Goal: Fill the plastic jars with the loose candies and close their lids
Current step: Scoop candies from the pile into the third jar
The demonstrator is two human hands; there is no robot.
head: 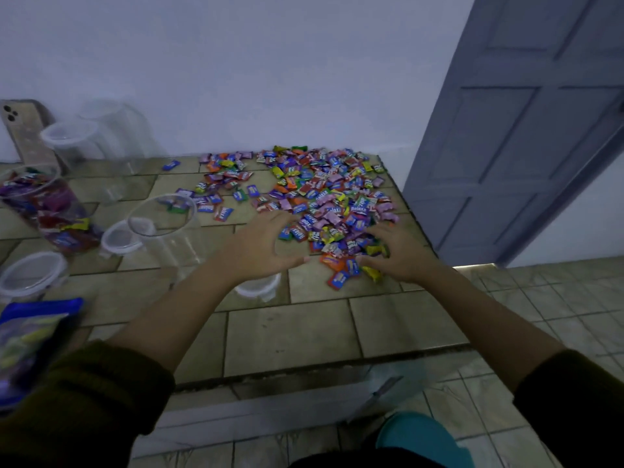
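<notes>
So, behind the candy pile (324,194) rises a plain white wall (236,62), and to the right of the pile a grey panelled door (526,130) stands against it. The pile lies on a tiled bench (287,332), spread towards its back right corner, with a few loose pieces trailing off to the left.

Two bare forearms in dark sleeves reach to the near edge of the pile. Both hands are open and cupped towards each other. The left hand (266,244) rests at the near left of the pile with its fingers curved and its thumb pointing right. The right hand (401,255) lies on the near right of the pile, fingers spread over the wrappers. Neither hand holds anything closed in it, and candy sits between the two.

Left of the pile stands an empty clear jar (165,228) with no lid. Further left is a jar full of candy (50,211), also without a lid. Two more clear jars (77,143) stand far left of the pile by the wall, too blurred to tell more.

A blue candy bag (30,336) lies at the near left, well apart from the pile. Three white lids lie loose on the bench: one (120,239) beside the empty jar, one (32,275) further left, one (258,287) under the left wrist. A phone (23,133) leans on the wall far left of the pile.
</notes>
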